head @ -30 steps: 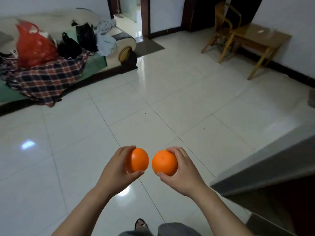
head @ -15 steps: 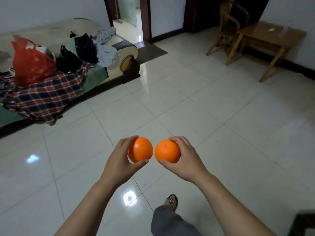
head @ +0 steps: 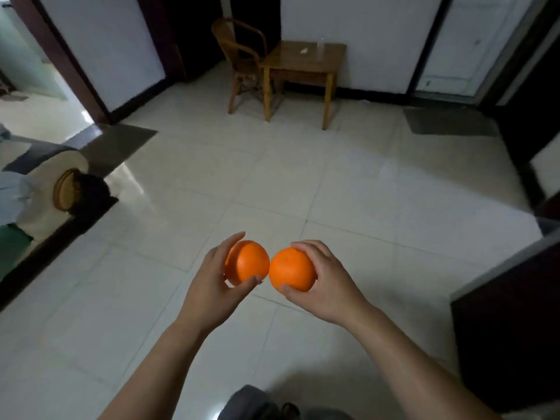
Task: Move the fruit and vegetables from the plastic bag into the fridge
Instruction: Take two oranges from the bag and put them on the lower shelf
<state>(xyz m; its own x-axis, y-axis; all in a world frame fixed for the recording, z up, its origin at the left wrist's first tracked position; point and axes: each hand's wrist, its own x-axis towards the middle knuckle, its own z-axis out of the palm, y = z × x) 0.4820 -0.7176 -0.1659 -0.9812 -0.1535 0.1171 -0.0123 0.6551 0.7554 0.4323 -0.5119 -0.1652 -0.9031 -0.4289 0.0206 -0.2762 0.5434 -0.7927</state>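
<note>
Oranges (head: pixel 251 263) in left hand (head: pixel 209 287) and right hand (head: pixel 331 283)

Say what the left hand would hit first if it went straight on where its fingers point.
Probably the right orange, gripped by the right hand: the left hand curls rightward around the left orange, and the two look touching or nearly so.
</note>
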